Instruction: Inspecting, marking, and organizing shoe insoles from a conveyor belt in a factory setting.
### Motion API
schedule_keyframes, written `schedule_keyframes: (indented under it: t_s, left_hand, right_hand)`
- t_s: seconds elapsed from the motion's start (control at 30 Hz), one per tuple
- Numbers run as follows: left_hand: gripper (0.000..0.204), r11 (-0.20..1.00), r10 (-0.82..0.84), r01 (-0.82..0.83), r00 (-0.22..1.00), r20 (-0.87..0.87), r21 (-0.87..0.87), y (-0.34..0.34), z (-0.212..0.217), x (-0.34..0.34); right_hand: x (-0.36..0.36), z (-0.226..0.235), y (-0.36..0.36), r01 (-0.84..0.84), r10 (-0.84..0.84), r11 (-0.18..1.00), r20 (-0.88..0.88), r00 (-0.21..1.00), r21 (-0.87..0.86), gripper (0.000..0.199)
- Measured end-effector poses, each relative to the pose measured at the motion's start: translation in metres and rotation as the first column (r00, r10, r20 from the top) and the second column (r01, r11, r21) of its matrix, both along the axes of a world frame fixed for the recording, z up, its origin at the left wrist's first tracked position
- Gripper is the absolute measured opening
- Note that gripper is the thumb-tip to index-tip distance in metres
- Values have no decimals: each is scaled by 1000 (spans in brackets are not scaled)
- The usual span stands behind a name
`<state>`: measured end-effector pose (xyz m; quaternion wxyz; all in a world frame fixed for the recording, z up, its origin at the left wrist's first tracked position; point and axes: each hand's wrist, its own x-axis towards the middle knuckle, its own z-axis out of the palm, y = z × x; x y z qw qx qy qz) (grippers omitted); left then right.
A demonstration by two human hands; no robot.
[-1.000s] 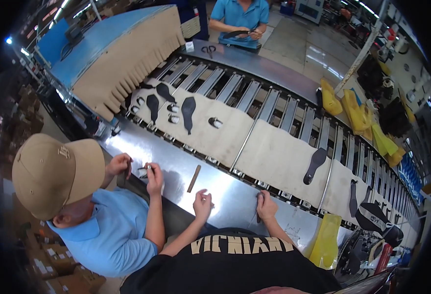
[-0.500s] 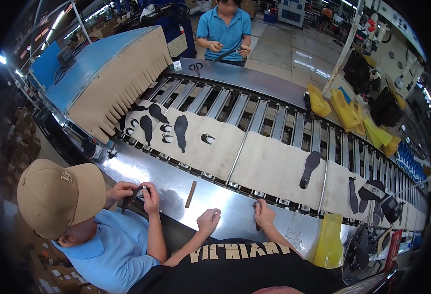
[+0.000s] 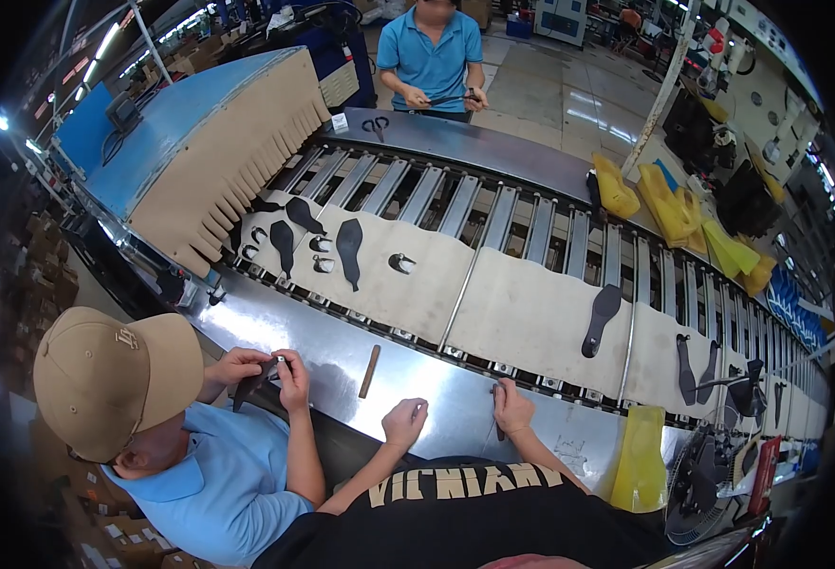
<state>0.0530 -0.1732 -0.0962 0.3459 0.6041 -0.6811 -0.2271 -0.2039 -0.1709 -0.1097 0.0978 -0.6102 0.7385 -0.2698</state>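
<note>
My left hand (image 3: 405, 423) rests as a loose fist on the shiny metal ledge (image 3: 446, 392). Whether anything is inside its fingers is hidden. To its right, at the ledge's inner edge, my right hand (image 3: 513, 408) is closed round a slim dark tool (image 3: 500, 431), whose lower end shows under the palm. A flat brown stick (image 3: 369, 371) lies to the left of my left hand. Past the ledge, a dark sole (image 3: 602, 321) lies on the cream cloth (image 3: 531, 301) of the conveyor. Farther left on the cloth are several dark soles (image 3: 348, 252) and small black-and-white curved pieces (image 3: 401, 264).
A co-worker in a tan cap (image 3: 119, 379) works close on my left with a dark piece. Another person (image 3: 431, 52) stands across the conveyor. Yellow shoe forms (image 3: 639, 460) stand at my right, near a black fan (image 3: 697, 484). A fringed machine cover (image 3: 237, 156) rises far left.
My hands stay almost in place. The person across has lowered the hands holding a dark strip. Black pieces at the conveyor's right have shifted. The view has moved slightly.
</note>
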Motion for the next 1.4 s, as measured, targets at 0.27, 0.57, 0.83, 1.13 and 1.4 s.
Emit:
schedule_keyframes:
  t_s: [0.27, 0.57, 0.83, 1.13, 1.4]
  left_hand:
    - [8, 1000, 9, -9, 1000, 6, 5, 2, 0, 2]
    - [8, 1000, 15, -15, 1000, -4, -12, 2, 1, 4]
    - [8, 1000, 3, -3, 1000, 3, -2, 1, 2, 7]
    - [8, 1000, 4, -4, 1000, 1, -5, 0, 2, 8]
    - [8, 1000, 5, -5, 1000, -4, -8, -1, 3, 10]
  right_hand:
    - [3, -1, 1, -1, 1, 1000, -9, 1000, -11, 19]
    - [6, 1, 2, -1, 1, 1000, -10, 1000, 9, 18]
    - [7, -1, 1, 0, 0, 1000, 2, 1000, -3, 18]
    - [10, 1, 0, 9, -9, 1000, -8, 1000, -10, 16]
    - [10, -2, -1, -1, 1, 1000, -10, 1000, 1, 20]
